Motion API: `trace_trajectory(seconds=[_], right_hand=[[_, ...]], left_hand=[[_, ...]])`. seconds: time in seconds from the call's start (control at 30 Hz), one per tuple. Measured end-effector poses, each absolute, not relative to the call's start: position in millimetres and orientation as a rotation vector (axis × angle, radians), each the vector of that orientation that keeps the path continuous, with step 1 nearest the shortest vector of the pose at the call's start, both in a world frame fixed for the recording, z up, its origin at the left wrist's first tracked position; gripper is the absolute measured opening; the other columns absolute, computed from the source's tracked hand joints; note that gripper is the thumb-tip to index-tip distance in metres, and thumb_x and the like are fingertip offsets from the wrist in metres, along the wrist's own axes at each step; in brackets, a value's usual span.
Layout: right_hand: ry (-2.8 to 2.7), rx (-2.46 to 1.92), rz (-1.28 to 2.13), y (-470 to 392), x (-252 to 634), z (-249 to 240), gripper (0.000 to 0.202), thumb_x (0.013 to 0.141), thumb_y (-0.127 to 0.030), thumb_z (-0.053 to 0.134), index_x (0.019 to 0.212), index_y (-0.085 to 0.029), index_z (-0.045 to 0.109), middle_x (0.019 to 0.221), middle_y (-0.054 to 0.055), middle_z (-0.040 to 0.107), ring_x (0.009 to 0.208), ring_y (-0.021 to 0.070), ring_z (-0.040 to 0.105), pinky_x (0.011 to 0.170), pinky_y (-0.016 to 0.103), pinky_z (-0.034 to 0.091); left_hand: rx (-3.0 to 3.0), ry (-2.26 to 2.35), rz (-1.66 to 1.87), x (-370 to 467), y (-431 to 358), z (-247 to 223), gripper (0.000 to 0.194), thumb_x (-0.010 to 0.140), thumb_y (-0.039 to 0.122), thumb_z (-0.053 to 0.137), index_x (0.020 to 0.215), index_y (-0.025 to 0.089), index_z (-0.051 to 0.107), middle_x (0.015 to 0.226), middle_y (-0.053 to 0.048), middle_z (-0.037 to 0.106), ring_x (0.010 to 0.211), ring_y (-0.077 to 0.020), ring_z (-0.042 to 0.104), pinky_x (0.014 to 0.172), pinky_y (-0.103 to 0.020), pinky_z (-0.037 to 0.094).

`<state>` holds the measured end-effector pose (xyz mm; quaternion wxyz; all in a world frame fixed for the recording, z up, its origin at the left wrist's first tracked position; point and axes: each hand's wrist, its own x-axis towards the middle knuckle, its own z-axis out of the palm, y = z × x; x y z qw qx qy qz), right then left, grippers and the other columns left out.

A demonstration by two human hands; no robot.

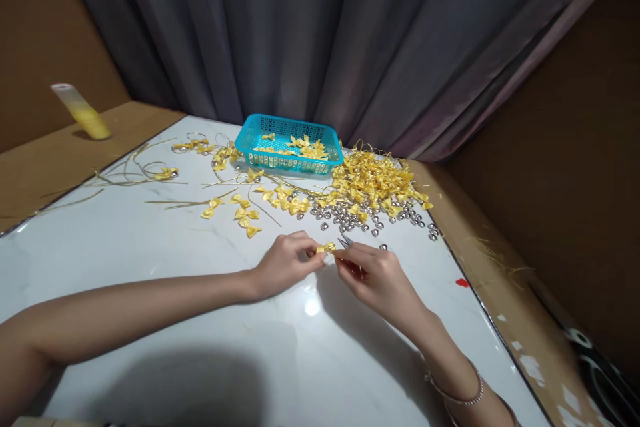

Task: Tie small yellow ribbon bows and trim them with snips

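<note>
Between the thumb and fingers of my left hand (290, 260) is a small yellow ribbon bow (327, 247), held just above the white tabletop. My right hand (375, 273) is closed, with its fingertips at the bow's right side. Past its fingers stick the pointed metal blades of small scissors (345, 241); their handles are hidden in the palm. Whether the right fingertips also grip the bow or a thin tie on it, I cannot tell. Beyond my hands, loose yellow bows (247, 217) and silver heart-shaped beads (345, 217) lie scattered.
A turquoise basket (289, 165) with yellow bows stands at the back. To its right is a heap of yellow bows (375, 177) with gold ties. Gold cords (130, 173) lie at the left, near a yellow-and-white tube (83, 113). Black-handled scissors (600, 367) rest at the right edge.
</note>
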<state>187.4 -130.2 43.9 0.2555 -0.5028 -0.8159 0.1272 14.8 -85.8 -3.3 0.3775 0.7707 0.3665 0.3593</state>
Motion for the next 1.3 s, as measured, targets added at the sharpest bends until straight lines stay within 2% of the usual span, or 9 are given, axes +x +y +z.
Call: trace_trajectory(seconds=[0.17,0.3,0.43,0.5,0.63,0.7,0.93,1.07,1.3], right_hand=[[-1.83,-1.479,0.949,-123.5,182.6,41.0,0.013,0.071,-0.017,0.053,0.067,-0.015,0.065,0.054,0.0,0.057,0.045,0.0084,0.043,0.045,0.021,0.033],[-1.288,-1.354,1.653,-118.0,183.6,38.3,0.011,0.07,-0.026,0.055,0.072,-0.016,0.058,0.038,-0.007,0.045,0.029,0.0054,0.031,0.032,0.018,0.021],[-1.26,-1.133,1.925,-121.2,183.1,38.8,0.009,0.068,-0.022,0.047,0.077,-0.019,0.048,0.042,-0.006,0.052,0.026,0.0079,0.036,0.029,0.019,0.024],[-1.447,-1.21,1.752,-125.2,179.8,38.1,0.006,0.067,-0.02,0.045,0.073,-0.02,0.043,0.045,-0.005,0.051,0.032,0.0094,0.042,0.034,0.02,0.03],[-1.869,-1.479,0.819,-131.7,171.4,30.1,0.015,0.072,-0.02,0.049,0.062,-0.02,0.038,0.052,-0.004,0.046,0.046,0.0099,0.043,0.047,0.022,0.031],[-1.96,-1.512,0.574,-132.7,169.1,24.8,0.017,0.078,-0.02,0.047,0.063,-0.019,0.04,0.054,-0.003,0.047,0.048,0.0099,0.042,0.049,0.022,0.03],[-2.106,-1.555,0.463,-131.8,168.4,19.2,0.016,0.087,-0.017,0.042,0.074,-0.016,0.051,0.06,0.001,0.057,0.049,0.0112,0.048,0.05,0.021,0.029],[-2.146,-1.581,0.469,-132.3,167.5,21.8,0.016,0.088,-0.016,0.041,0.08,-0.014,0.055,0.064,0.004,0.061,0.052,0.0126,0.052,0.051,0.022,0.031],[-2.098,-1.554,0.547,-130.5,167.9,21.3,0.02,0.09,-0.018,0.04,0.08,-0.015,0.057,0.06,0.002,0.058,0.047,0.0108,0.047,0.049,0.021,0.029]], left_hand=[[1.842,0.986,0.841,14.2,-81.3,0.6,0.016,0.078,0.02,0.056,0.07,0.016,0.069,0.071,-0.001,0.064,0.065,-0.0109,0.055,0.061,-0.02,0.04],[1.794,1.006,0.837,12.9,-79.1,4.4,0.016,0.078,0.022,0.057,0.069,0.016,0.068,0.068,0.0,0.064,0.064,-0.0112,0.054,0.059,-0.02,0.04],[1.764,0.972,0.822,10.9,-78.9,8.5,0.018,0.078,0.027,0.058,0.072,0.016,0.069,0.072,-0.002,0.066,0.067,-0.013,0.055,0.06,-0.022,0.041],[1.74,0.941,0.818,10.2,-78.8,9.7,0.019,0.079,0.028,0.058,0.073,0.016,0.07,0.075,-0.003,0.066,0.07,-0.0142,0.057,0.062,-0.023,0.043],[1.733,0.909,0.861,9.5,-78.2,10.3,0.018,0.079,0.029,0.06,0.073,0.016,0.071,0.077,-0.004,0.065,0.075,-0.0159,0.059,0.069,-0.026,0.046],[1.764,0.905,0.872,9.6,-78.5,10.0,0.018,0.079,0.029,0.06,0.074,0.017,0.072,0.08,-0.005,0.064,0.078,-0.0162,0.059,0.07,-0.026,0.047],[1.807,0.914,0.846,10.8,-80.7,8.5,0.019,0.08,0.031,0.058,0.081,0.018,0.072,0.1,-0.008,0.062,0.097,-0.0197,0.058,0.076,-0.027,0.049],[1.831,0.932,0.832,10.2,-80.3,7.4,0.019,0.081,0.031,0.058,0.083,0.019,0.072,0.102,-0.008,0.063,0.098,-0.0196,0.058,0.086,-0.03,0.046],[1.823,0.908,0.833,9.9,-80.3,8.9,0.018,0.08,0.03,0.058,0.08,0.018,0.072,0.103,-0.009,0.064,0.098,-0.021,0.059,0.086,-0.033,0.046]])
